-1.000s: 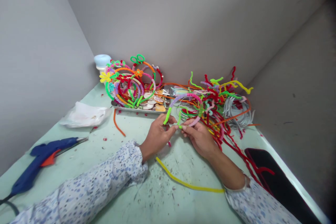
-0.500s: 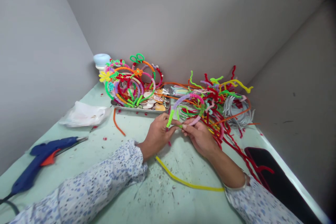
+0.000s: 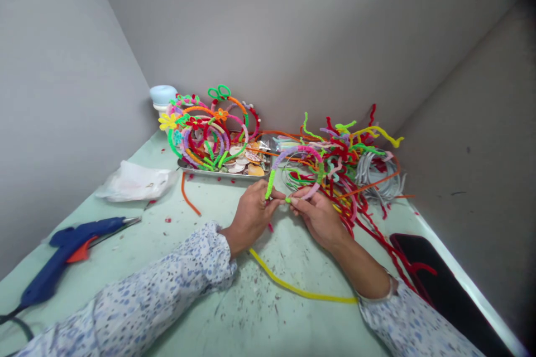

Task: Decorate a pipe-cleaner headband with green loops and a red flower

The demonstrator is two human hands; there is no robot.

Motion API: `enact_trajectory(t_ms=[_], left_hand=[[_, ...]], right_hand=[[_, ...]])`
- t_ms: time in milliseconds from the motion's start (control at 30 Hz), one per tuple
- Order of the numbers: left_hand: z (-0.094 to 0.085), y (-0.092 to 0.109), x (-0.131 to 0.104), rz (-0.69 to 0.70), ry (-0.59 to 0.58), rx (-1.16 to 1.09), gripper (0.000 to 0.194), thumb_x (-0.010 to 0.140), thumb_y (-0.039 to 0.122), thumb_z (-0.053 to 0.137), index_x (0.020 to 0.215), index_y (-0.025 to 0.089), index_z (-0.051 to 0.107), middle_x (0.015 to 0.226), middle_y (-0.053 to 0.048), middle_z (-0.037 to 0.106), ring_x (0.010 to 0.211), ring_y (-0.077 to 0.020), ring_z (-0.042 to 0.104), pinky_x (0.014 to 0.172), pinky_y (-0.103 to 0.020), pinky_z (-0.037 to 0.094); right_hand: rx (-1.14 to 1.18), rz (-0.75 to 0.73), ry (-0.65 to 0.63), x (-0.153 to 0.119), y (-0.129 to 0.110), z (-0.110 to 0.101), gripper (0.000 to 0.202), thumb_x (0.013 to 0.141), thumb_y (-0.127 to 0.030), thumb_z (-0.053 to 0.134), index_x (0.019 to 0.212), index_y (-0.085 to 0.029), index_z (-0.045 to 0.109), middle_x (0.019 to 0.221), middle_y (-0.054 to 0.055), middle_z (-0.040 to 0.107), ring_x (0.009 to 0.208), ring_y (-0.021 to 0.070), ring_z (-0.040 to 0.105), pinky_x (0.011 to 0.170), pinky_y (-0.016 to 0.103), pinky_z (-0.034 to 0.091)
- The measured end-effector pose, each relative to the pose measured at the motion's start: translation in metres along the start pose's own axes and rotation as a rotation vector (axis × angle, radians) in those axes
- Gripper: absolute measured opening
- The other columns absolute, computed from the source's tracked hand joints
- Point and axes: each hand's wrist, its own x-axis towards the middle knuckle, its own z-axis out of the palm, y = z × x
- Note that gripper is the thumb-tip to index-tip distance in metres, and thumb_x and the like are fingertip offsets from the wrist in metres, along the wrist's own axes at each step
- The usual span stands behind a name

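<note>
A headband wrapped in lilac, pink, green and pale pink pipe cleaner arches up between my two hands. My left hand is closed near its bright green left end, with thumb and forefinger pinched toward the middle. My right hand is closed at the pale pink right end, and a short bright green tip of pipe cleaner pokes out between its thumb and fingers. The fingertips of both hands are close together. A yellow pipe cleaner lies on the table below my hands.
Several finished headbands stand in a metal tray of shells. Tangled pipe cleaners and a grey wire coil lie right. A blue glue gun, plastic bag, orange pipe cleaner and phone surround my arms.
The headband has tilted slightly, its left side shifting left and down a little. A thin green strand seen inside the arch before no longer shows there. Both hands stay nearly in place.
</note>
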Motion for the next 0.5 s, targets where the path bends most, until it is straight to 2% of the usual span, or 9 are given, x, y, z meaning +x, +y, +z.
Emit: enact_trajectory(t_ms=[333, 500], left_hand=[[-0.0013, -0.0014, 0.0010, 0.058, 0.018, -0.004, 0.013, 0.081, 0.025, 0.062, 0.091, 0.019, 0.067, 0.087, -0.004, 0.062, 0.086, -0.0172, 0.058, 0.079, -0.029, 0.046], [-0.0016, -0.0017, 0.0007, 0.046, 0.015, 0.019, 0.011, 0.081, 0.027, 0.061, 0.086, 0.019, 0.066, 0.085, -0.004, 0.062, 0.084, -0.0172, 0.058, 0.076, -0.029, 0.045]], right_hand=[[0.124, 0.062, 0.055, -0.0005, -0.0079, 0.0055, 0.020, 0.065, -0.029, 0.074, 0.075, -0.018, 0.062, 0.068, -0.001, 0.060, 0.061, 0.0115, 0.052, 0.059, 0.026, 0.041], [0.081, 0.042, 0.051, -0.0003, -0.0055, 0.0039, 0.020, 0.066, -0.029, 0.073, 0.078, -0.018, 0.062, 0.068, -0.001, 0.059, 0.060, 0.0117, 0.052, 0.059, 0.026, 0.041]])
